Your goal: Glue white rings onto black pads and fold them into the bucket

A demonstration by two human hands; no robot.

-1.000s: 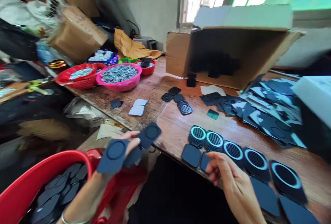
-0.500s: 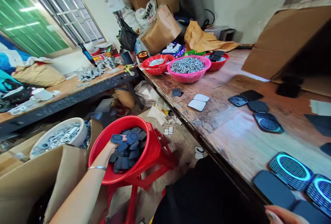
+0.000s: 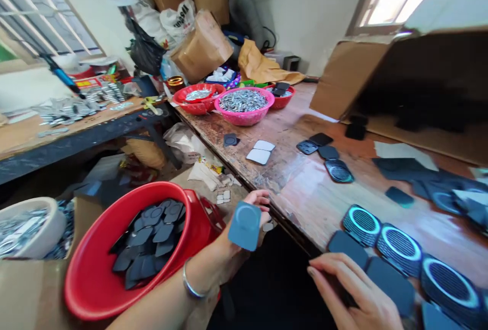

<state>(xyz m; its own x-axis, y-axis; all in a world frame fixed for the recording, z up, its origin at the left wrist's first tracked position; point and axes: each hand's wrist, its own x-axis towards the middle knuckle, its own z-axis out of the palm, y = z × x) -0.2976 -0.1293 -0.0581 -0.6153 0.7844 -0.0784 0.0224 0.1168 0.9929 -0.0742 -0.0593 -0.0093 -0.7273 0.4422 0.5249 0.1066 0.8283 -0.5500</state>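
L hand [image 3: 259,200] w/ pad [image 3: 244,227]; tub [image 3: 89,271] w/ pads [image 3: 147,238]

Pieces [image 3: 141,237] lie in the tub [image 3: 89,274] left of the table [image 3: 301,192].

Passage over the tabletop [image 3: 301,192] — ringed stacks [image 3: 398,249] nearside, pink bowl [image 3: 246,118] beyond.

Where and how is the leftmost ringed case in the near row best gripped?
Probably by its left and far edges, from above left: the case lies flat, another ringed case crowds its right, and a dark panel borders its near side.
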